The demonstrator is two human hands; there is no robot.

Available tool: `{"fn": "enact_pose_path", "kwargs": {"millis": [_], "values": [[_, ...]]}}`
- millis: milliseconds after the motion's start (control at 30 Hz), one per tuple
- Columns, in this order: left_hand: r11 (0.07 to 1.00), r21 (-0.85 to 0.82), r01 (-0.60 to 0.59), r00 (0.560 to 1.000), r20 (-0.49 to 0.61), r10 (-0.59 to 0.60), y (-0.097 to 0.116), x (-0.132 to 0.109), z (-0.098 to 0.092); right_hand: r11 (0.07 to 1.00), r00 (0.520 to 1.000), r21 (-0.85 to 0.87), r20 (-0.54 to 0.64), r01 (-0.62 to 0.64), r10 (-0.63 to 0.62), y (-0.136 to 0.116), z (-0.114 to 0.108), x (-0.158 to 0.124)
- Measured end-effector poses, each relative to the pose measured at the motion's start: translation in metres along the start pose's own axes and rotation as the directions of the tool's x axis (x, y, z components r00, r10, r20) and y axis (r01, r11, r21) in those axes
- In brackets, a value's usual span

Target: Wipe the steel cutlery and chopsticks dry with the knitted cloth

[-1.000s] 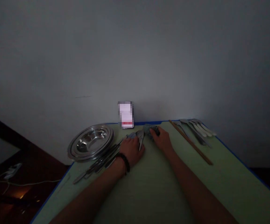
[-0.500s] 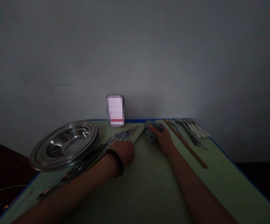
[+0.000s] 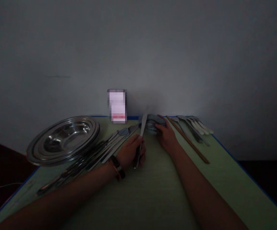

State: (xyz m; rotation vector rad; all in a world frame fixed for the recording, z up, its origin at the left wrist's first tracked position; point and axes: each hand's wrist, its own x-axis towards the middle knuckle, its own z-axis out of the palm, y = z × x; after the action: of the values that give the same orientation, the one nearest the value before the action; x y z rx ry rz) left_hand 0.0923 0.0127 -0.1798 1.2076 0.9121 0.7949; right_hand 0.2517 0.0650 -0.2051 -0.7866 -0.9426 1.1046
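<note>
My left hand point(image 3: 133, 149) is closed round the handle of a table knife point(image 3: 143, 124), whose blade points up and away from me. Just right of the blade, my right hand point(image 3: 166, 134) grips a grey cloth point(image 3: 154, 124), bunched up with a fine pattern. The blade overlaps the cloth's left side in view; whether they touch I cannot tell. Left of my left hand lies a row of metal cutlery point(image 3: 97, 151), with knives and spoon-like ends among it, slanting across the table.
Nested steel dishes point(image 3: 68, 139) stand at the left of the green table point(image 3: 153, 198). Wooden chopsticks point(image 3: 188, 142), several spoons point(image 3: 193, 127) and white-handled cutlery point(image 3: 202, 127) lie at the right. A lit phone-like screen point(image 3: 117, 107) leans on the wall point(image 3: 176, 57) behind.
My left hand has lifted a knife from beside the cutlery row and brought it right, up to the cloth. My right hand still holds the cloth. The view has shifted slightly.
</note>
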Motion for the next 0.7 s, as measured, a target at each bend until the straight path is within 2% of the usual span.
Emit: {"fn": "enact_pose_path", "kwargs": {"millis": [200,367,433,533,600,700], "values": [[0.985,-0.171,-0.025,0.998,-0.061,0.015,0.003,-0.002,-0.001,0.995,0.994,0.07,-0.082,-0.064,0.07,-0.004,0.006,-0.002],[0.984,-0.135,-0.121,0.989,-0.1,0.108,0.006,-0.004,-0.003,0.984,0.985,0.127,-0.106,-0.122,0.136,-0.001,0.008,0.0],[0.981,-0.132,-0.143,0.986,-0.1,0.13,0.005,-0.006,-0.004,0.969,0.961,0.169,-0.181,-0.18,0.21,-0.002,0.007,0.001],[0.981,-0.148,-0.123,0.99,-0.08,0.112,0.003,-0.008,-0.006,0.924,0.889,0.254,-0.29,-0.286,0.355,-0.006,0.005,0.002],[0.981,-0.164,-0.099,0.993,-0.074,0.088,0.002,-0.008,-0.006,0.89,0.862,0.311,-0.281,-0.334,0.422,-0.009,0.004,0.002],[0.98,-0.182,-0.082,0.995,-0.066,0.072,0.003,-0.008,-0.006,0.859,0.865,0.365,-0.215,-0.36,0.454,-0.012,0.004,0.001]]}}
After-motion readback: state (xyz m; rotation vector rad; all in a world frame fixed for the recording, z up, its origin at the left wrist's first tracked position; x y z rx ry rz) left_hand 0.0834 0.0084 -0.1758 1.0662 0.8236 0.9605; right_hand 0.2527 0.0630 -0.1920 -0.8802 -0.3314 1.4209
